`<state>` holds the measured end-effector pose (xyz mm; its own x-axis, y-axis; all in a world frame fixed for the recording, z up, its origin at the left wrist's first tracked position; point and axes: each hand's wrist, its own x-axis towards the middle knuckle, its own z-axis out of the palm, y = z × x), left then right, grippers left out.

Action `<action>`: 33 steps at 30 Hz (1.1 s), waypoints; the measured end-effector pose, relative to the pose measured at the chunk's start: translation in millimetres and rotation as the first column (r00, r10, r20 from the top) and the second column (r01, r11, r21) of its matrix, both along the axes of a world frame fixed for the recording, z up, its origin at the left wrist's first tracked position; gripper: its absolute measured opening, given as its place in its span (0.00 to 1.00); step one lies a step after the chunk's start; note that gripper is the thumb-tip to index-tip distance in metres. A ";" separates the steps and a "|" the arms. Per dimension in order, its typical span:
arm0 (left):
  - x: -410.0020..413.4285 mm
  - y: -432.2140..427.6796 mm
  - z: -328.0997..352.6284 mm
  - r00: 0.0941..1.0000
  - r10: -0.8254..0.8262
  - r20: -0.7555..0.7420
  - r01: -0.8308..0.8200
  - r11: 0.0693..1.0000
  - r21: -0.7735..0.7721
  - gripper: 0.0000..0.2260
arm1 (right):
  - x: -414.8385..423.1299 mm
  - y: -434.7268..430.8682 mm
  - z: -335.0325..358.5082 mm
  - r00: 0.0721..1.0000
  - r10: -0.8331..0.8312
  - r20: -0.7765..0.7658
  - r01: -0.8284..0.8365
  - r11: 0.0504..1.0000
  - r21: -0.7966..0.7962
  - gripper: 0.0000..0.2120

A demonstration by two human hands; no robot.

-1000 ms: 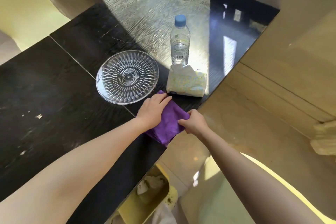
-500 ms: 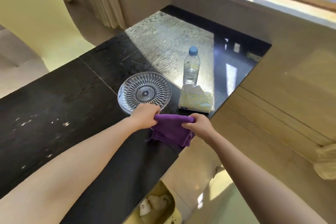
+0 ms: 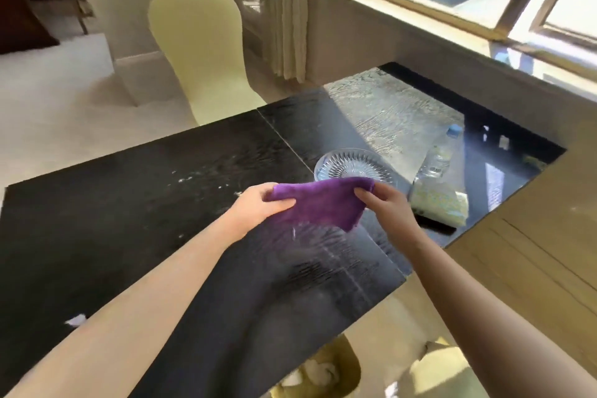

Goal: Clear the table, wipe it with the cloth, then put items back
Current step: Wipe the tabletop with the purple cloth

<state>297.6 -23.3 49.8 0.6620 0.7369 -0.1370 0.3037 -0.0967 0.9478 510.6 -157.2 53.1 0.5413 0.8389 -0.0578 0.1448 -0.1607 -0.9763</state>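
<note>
A purple cloth (image 3: 318, 205) hangs stretched in the air above the dark table (image 3: 129, 220). My left hand (image 3: 258, 207) grips its left edge and my right hand (image 3: 384, 203) pinches its right corner. Behind the cloth a clear glass plate (image 3: 352, 165) rests on the table, its near rim hidden by the cloth. To the right of the plate stands a water bottle (image 3: 441, 155) with a blue cap. In front of the bottle lies a yellow-patterned tissue pack (image 3: 439, 203).
White crumbs and a paper scrap (image 3: 76, 320) dot the table's left part. A pale yellow chair (image 3: 200, 42) stands at the far side. A yellow bin (image 3: 323, 371) sits on the floor under the near edge. A wooden ledge (image 3: 533, 236) adjoins on the right.
Both hands have lifted the purple cloth off the table edge and spread it out in the air. The view has tilted up, showing the chair and window.
</note>
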 end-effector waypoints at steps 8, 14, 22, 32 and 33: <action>-179.2 -30.3 -15.4 0.882 0.455 0.122 -0.438 0.888 -0.139 0.05 | -198.2 53.0 -26.7 0.946 -0.010 0.324 -0.018 0.996 0.085 0.06; -286.8 -83.9 -80.3 0.557 0.827 -0.072 -0.785 0.497 -0.370 0.03 | -327.3 56.5 -85.6 0.903 0.257 0.343 -0.215 0.964 -0.157 0.05; -367.9 -133.9 -140.6 0.298 0.902 -0.313 -0.943 0.226 -0.246 0.18 | -405.7 42.3 -155.3 0.748 0.610 0.262 -0.528 0.785 -0.324 0.10; -401.9 -89.0 -147.7 0.194 0.966 -0.172 -0.981 0.188 -0.050 0.17 | -455.5 81.8 -152.0 0.827 0.491 0.274 -0.446 0.869 -0.212 0.02; -403.4 -79.2 -147.8 0.210 0.963 -0.167 -0.978 0.208 -0.030 0.17 | -458.3 90.0 -150.2 0.833 0.474 0.287 -0.425 0.879 -0.218 0.02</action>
